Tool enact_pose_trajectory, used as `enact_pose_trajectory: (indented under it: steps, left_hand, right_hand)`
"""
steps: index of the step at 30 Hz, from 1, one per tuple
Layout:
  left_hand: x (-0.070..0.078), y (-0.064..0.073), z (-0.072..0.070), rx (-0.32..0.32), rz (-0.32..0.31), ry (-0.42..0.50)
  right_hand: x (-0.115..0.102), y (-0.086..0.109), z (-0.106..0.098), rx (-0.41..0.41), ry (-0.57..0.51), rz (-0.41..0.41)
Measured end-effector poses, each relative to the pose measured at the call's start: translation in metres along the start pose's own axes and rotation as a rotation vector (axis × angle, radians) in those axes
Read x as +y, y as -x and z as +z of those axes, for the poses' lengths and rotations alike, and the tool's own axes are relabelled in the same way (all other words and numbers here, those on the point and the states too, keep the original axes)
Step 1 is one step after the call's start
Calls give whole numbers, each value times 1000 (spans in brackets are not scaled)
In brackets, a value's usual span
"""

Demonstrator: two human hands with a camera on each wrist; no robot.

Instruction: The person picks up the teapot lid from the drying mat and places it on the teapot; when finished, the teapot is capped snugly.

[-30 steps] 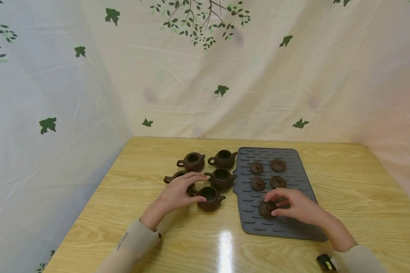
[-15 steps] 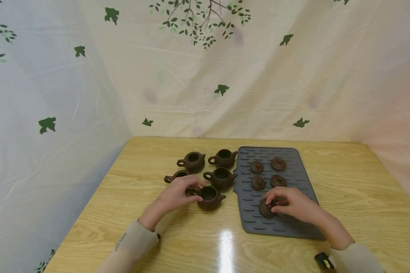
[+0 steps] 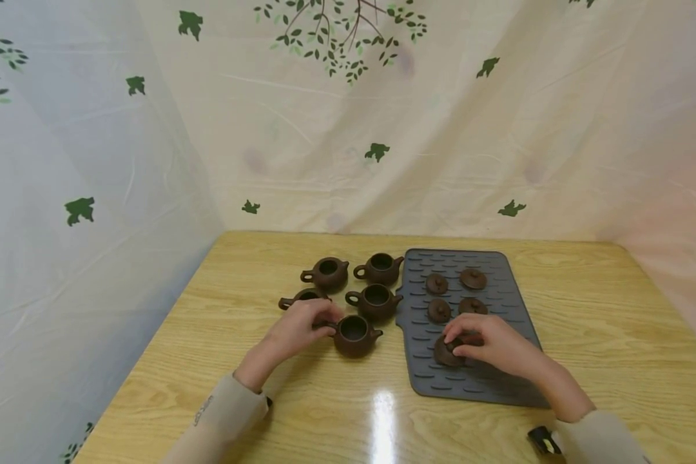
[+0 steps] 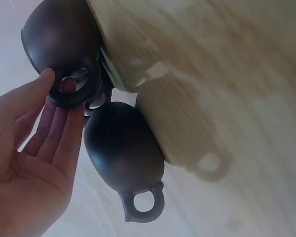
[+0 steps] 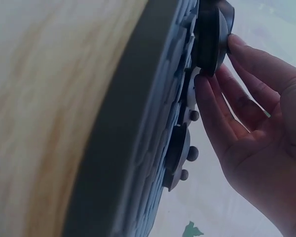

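My left hand (image 3: 292,332) pinches the handle of the nearest dark brown teapot (image 3: 356,345), which stands lidless on the table with its spout to the right. The left wrist view shows the thumb at the edge of that handle (image 4: 71,100) and fingers behind it. Over the grey ridged mat (image 3: 426,380), my right hand (image 3: 501,345) holds a round brown teapot lid (image 3: 444,356) between thumb and fingers. In the right wrist view the lid (image 5: 214,47) is at the fingertips, close to the mat; whether it touches the mat I cannot tell.
Several more lidless teapots stand close behind, including one at back left (image 3: 329,276) and one (image 3: 377,303) beside the mat's edge. More lids, such as a small one (image 3: 439,310), lie on the mat. A patterned cloth (image 3: 325,161) hangs behind the wooden table (image 3: 301,412).
My left fingers have moved from above the nearest teapot onto its handle. The right hand has shifted slightly left with the lid.
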State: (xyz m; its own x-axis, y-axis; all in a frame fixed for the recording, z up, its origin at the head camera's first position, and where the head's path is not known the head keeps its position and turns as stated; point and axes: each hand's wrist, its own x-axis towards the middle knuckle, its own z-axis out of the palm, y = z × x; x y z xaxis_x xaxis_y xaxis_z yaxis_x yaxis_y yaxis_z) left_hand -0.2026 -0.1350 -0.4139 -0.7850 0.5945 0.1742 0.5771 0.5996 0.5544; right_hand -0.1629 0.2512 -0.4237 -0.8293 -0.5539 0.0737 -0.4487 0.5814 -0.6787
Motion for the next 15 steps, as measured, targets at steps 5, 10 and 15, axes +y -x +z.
enact_pose_trajectory:
  steps: [5,10,15]
  left_hand:
    - [0,0,1,13,-42,-23]
    - [-1,1,1,4,-77,5]
    - [-2,1,0,-5,-83,20]
  right_hand:
    - [-5,-6,2,-4,9,25]
    - [-11,-13,2,-15,-2,26]
    - [-16,-20,3,-23,-38,-7]
